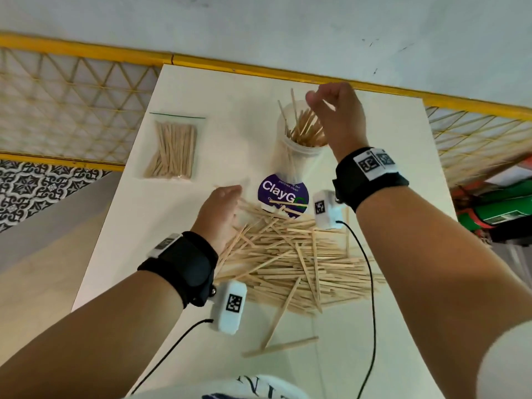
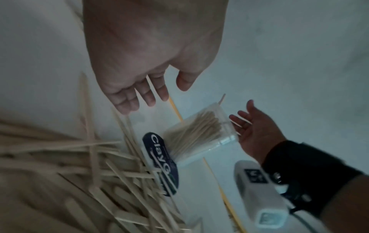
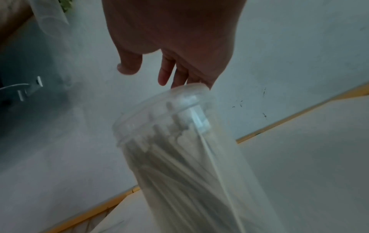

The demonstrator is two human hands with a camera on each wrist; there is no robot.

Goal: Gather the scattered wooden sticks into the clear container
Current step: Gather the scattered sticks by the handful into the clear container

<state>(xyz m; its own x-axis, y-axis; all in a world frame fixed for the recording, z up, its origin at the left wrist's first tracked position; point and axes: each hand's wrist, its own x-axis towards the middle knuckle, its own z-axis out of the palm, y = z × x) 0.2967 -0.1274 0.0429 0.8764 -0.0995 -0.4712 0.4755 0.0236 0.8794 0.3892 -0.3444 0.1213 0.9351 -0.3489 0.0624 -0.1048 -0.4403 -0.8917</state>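
Head view: right grip (image 1: 334, 116) over container (image 1: 299, 156) — sticks (image 1: 288, 254) nearer left grip (image 1: 221, 214).

Left hand (image 1: 221, 210): forearm extended forward from the lower left, wrist wrapped in a black band. Palm faces inward; the fingers (image 2: 127, 100) are straight to slightly relaxed, close together, with the thumb set apart. Nothing is held.

Right hand (image 1: 335, 116): forearm raised from the lower right, higher and farther forward than the left, wrist also in a black band. The wrist is bent so that the fingers (image 3: 165, 75) hang downward, loosely spread, thumb apart from them. No object lies between thumb and fingers.
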